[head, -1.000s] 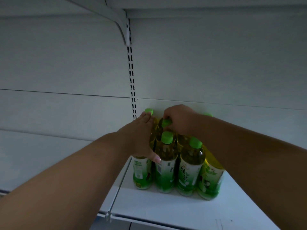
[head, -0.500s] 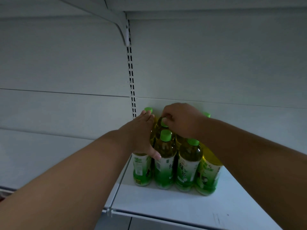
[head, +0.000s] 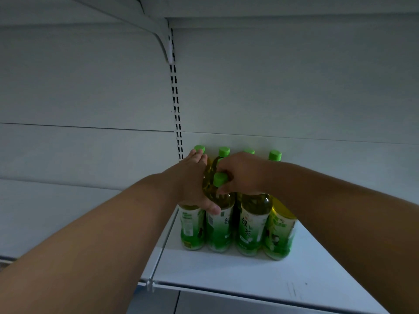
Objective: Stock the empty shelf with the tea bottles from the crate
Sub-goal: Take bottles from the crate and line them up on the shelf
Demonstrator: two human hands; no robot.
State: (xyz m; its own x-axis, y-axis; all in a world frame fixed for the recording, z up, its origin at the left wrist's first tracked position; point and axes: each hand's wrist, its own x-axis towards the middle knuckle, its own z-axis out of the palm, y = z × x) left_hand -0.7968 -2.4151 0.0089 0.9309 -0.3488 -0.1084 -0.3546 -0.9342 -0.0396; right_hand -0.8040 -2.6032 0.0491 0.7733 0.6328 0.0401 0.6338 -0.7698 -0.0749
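Several green tea bottles (head: 252,225) with green caps and green-white labels stand packed together at the back left of the white shelf (head: 238,268), against the back panel. My left hand (head: 192,182) lies flat against the left side of the group, thumb on the label of a front bottle. My right hand (head: 241,173) reaches over the tops and curls its fingers round the neck of a front bottle with a green cap (head: 220,179). The crate is out of view.
A thin wire divider (head: 162,248) runs along the shelf's left edge. A slotted upright (head: 176,109) and a bracket (head: 158,39) carry another shelf above. More white shelf (head: 56,211) stretches to the left.
My right hand has slid from the back row forward and down onto a front bottle's neck. The back row caps now show. My left hand has stayed against the bottles.
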